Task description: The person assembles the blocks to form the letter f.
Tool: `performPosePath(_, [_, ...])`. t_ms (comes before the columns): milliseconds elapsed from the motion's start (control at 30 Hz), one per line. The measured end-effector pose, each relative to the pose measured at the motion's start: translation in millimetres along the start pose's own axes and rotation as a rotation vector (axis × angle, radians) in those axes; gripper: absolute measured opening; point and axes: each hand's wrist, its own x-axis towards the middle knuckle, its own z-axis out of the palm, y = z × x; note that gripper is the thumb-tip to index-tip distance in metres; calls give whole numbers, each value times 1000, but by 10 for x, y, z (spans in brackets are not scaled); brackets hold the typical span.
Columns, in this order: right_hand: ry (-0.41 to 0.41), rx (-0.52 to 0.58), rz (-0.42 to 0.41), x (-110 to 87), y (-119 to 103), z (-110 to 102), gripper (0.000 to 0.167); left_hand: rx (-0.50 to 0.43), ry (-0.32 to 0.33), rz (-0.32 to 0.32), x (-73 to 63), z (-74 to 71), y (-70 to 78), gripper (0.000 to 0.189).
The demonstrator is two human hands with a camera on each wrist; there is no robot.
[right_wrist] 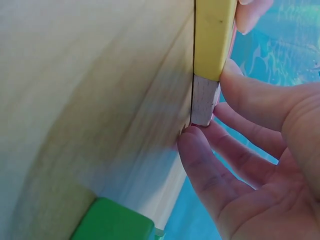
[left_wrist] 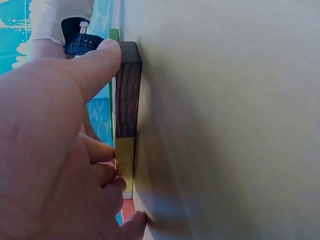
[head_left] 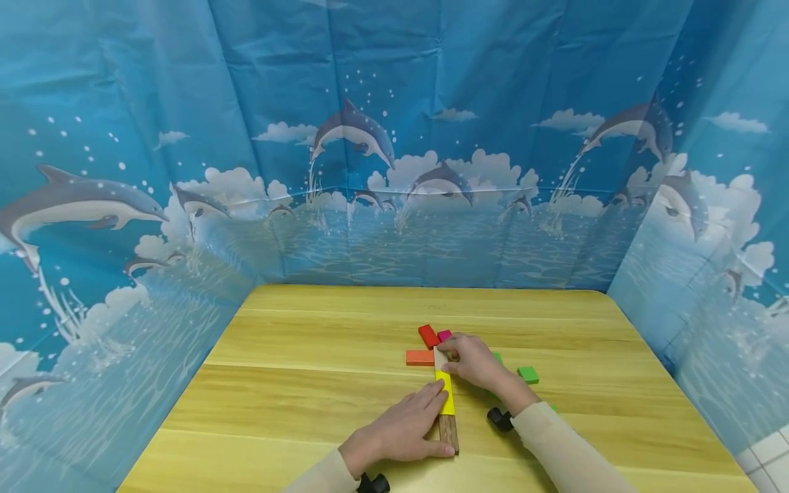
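Observation:
A row of blocks runs away from me on the table: a dark brown block (head_left: 449, 430) nearest, then a yellow block (head_left: 448, 405), then a pale whitish block (head_left: 440, 357). My left hand (head_left: 401, 424) lies along the row's left side, fingers extended over the yellow block and thumb on the near end of the brown one. With thumb and fingertips my right hand (head_left: 473, 359) pinches the pale block; in the right wrist view its thumb (right_wrist: 250, 95) sits by the joint with the yellow block. An orange block (head_left: 420, 358) lies against the row's left side.
Past the row's far end are a red block (head_left: 428, 335) and a magenta block (head_left: 444, 335). Several green blocks (head_left: 528, 374) lie right of the row, some partly hidden by my right arm. A dolphin-print curtain (head_left: 394, 239) surrounds the wooden table (head_left: 277, 383).

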Motion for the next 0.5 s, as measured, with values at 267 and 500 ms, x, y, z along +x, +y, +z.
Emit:
performPosePath(267, [7,-7,-21,-23,-15,19,42,-27,75,14,-18,-28,-60,87])
performPosePath(500, [5,5,5,-28,-19,-4,42,-20,293,-83,98,-204,-205,60])
